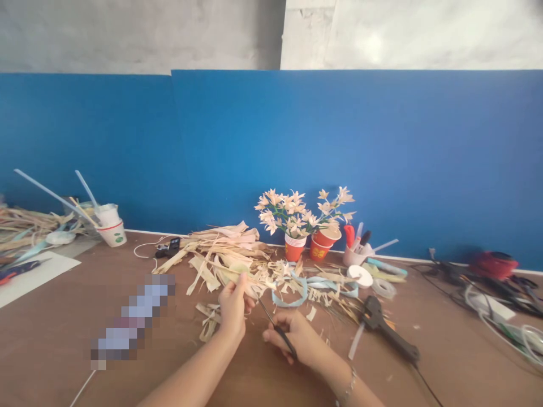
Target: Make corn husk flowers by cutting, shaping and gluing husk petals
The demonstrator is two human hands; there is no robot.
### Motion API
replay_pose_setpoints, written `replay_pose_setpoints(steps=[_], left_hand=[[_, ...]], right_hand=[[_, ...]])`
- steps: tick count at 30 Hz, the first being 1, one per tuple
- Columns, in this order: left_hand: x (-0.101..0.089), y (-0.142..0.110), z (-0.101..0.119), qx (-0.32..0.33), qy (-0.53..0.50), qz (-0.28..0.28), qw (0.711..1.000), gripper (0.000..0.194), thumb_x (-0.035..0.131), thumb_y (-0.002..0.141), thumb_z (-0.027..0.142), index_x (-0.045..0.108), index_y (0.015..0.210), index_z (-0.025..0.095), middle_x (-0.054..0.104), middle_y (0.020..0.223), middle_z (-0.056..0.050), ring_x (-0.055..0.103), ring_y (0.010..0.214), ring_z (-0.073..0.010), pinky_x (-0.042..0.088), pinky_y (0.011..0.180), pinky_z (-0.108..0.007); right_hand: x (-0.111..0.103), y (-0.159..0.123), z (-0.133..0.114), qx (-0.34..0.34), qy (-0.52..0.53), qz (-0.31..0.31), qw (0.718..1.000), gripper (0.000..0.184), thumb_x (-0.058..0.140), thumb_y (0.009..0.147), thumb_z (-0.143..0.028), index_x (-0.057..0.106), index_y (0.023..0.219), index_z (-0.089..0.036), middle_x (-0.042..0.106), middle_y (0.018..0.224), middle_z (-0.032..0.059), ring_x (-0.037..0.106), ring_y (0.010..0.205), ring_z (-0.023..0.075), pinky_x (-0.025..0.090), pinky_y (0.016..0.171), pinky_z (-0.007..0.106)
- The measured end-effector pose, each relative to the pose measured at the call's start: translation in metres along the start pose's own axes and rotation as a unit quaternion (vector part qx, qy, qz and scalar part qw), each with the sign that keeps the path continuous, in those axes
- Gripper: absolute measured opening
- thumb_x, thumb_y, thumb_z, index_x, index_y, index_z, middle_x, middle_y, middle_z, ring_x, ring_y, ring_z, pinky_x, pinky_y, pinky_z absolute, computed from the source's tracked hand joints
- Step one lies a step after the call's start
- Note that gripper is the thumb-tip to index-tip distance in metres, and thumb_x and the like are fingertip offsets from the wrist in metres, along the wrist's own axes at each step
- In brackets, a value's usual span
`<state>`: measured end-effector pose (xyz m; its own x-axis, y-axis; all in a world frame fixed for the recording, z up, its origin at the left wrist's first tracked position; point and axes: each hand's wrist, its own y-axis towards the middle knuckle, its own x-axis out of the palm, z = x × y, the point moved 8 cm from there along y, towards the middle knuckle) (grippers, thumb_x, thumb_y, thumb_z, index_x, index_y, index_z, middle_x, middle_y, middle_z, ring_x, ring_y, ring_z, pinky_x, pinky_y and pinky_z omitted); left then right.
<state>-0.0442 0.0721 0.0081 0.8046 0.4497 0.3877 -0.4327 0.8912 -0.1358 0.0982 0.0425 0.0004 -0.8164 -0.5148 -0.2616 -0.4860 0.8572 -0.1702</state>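
Observation:
My left hand pinches a pale strip of dried husk over the middle of the table. Black-handled scissors sit in my right hand, their blades pointing up and left close to that strip. Whether the blades touch it I cannot make out. Behind both hands lies a loose heap of dried husks, with small cut scraps and a curled light-blue ribbon to its right.
Husk flowers stand in red paper cups by the blue partition. A glue gun with a cord lies at right, near rolls of tape. Tangled cables are far right. A blurred-out oblong object lies left.

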Motion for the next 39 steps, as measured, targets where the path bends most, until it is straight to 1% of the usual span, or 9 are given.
replay_pose_setpoints(steps=[4,12,19,26,28,31,34,37,39], left_hand=[[0.000,-0.001,-0.003,-0.002,-0.006,0.002,1.000,0.043,0.066,0.065,0.055,0.045,0.054,0.019,0.047,0.030,0.005,0.038,0.029,-0.0067,0.026,0.033,-0.016],[-0.001,-0.003,-0.005,-0.009,-0.014,0.008,1.000,0.044,0.066,0.064,0.056,0.046,0.054,0.019,0.046,0.030,0.006,0.039,0.029,-0.0070,0.027,0.033,-0.016],[0.002,-0.002,-0.006,-0.015,-0.013,-0.004,1.000,0.043,0.067,0.065,0.055,0.046,0.054,0.019,0.047,0.030,0.005,0.039,0.029,-0.0068,0.027,0.032,-0.016],[0.003,-0.004,-0.006,-0.019,-0.007,-0.009,1.000,0.043,0.067,0.065,0.055,0.045,0.053,0.019,0.046,0.030,0.005,0.039,0.029,-0.0068,0.027,0.032,-0.016],[0.003,-0.003,-0.005,-0.015,-0.005,-0.014,1.000,0.044,0.067,0.065,0.054,0.044,0.053,0.019,0.045,0.030,0.006,0.038,0.029,-0.0063,0.026,0.032,-0.016],[0.001,0.003,-0.001,-0.007,0.004,-0.013,1.000,0.045,0.068,0.064,0.053,0.040,0.052,0.019,0.040,0.032,0.009,0.030,0.027,-0.0037,0.020,0.031,-0.015],[0.002,0.009,0.005,0.001,0.038,-0.028,0.999,0.045,0.070,0.062,0.051,0.040,0.052,0.019,0.036,0.032,0.010,0.028,0.027,-0.0027,0.015,0.030,-0.015],[0.007,0.011,0.007,-0.006,0.080,-0.056,0.995,0.043,0.071,0.061,0.050,0.042,0.051,0.019,0.036,0.032,0.010,0.027,0.026,-0.0029,0.013,0.030,-0.015],[0.011,0.011,0.007,-0.013,0.102,-0.077,0.992,0.042,0.071,0.060,0.049,0.045,0.050,0.018,0.037,0.032,0.009,0.027,0.026,-0.0029,0.013,0.030,-0.016]], right_hand=[[0.002,0.002,0.004,0.013,0.016,0.004,1.000,0.028,0.068,0.069,-0.039,0.052,0.066,-0.017,0.045,0.039,-0.0087,0.039,0.030,0.0055,0.028,0.029,0.014],[0.004,0.001,-0.001,0.017,0.005,0.017,1.000,0.028,0.068,0.069,-0.037,0.050,0.061,-0.017,0.044,0.041,-0.0082,0.039,0.030,0.0053,0.028,0.027,0.014],[0.003,0.003,0.005,0.021,0.013,0.022,0.999,0.025,0.068,0.067,-0.036,0.051,0.065,-0.017,0.045,0.041,-0.0086,0.040,0.031,0.0057,0.030,0.028,0.014],[0.001,0.001,-0.003,0.025,-0.016,0.023,0.999,0.024,0.066,0.070,-0.034,0.051,0.062,-0.017,0.046,0.041,-0.0083,0.039,0.030,0.0050,0.029,0.029,0.014],[-0.001,-0.001,-0.002,0.038,-0.017,0.009,0.999,0.026,0.066,0.070,-0.038,0.052,0.064,-0.017,0.046,0.041,-0.0082,0.040,0.031,0.0051,0.030,0.030,0.014],[-0.006,-0.009,-0.001,0.048,-0.011,-0.053,0.997,0.030,0.066,0.070,-0.043,0.055,0.067,-0.016,0.049,0.043,-0.0075,0.042,0.032,0.0048,0.030,0.031,0.014],[-0.017,-0.017,-0.004,0.038,-0.002,-0.103,0.994,0.031,0.066,0.071,-0.044,0.058,0.070,-0.015,0.050,0.043,-0.0073,0.043,0.033,0.0042,0.028,0.033,0.013],[-0.026,-0.020,-0.006,0.031,-0.004,-0.114,0.993,0.030,0.066,0.071,-0.043,0.057,0.070,-0.014,0.049,0.042,-0.0076,0.042,0.033,0.0041,0.026,0.033,0.013],[-0.028,-0.020,-0.004,0.040,-0.018,-0.115,0.992,0.029,0.066,0.071,-0.042,0.057,0.067,-0.014,0.048,0.042,-0.0075,0.042,0.032,0.0042,0.027,0.033,0.013]])
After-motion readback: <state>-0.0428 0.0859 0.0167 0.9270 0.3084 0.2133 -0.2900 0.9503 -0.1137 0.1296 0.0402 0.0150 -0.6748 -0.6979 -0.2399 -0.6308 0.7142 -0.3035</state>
